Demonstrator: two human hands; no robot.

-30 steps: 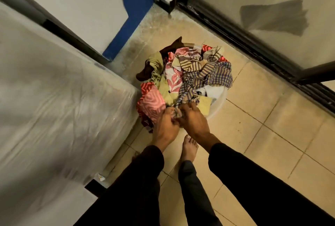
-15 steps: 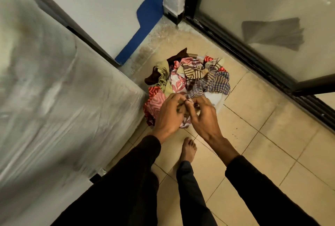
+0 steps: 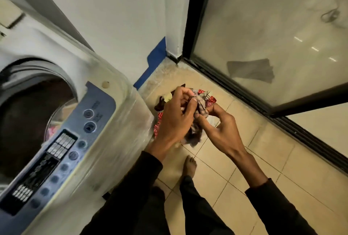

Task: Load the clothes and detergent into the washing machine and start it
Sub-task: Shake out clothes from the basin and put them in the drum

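Lifted clear of the pile of patterned clothes (image 3: pixel 211 101), a bunched checked garment (image 3: pixel 200 111) hangs pinched by both left hand (image 3: pixel 174 117) and right hand (image 3: pixel 222 129), right of the open white top-loading washing machine (image 3: pixel 105 121).

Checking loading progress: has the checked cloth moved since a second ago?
Yes. Both hands, left hand and right hand, have lifted the checked cloth up off the laundry pile, toward the washing machine.
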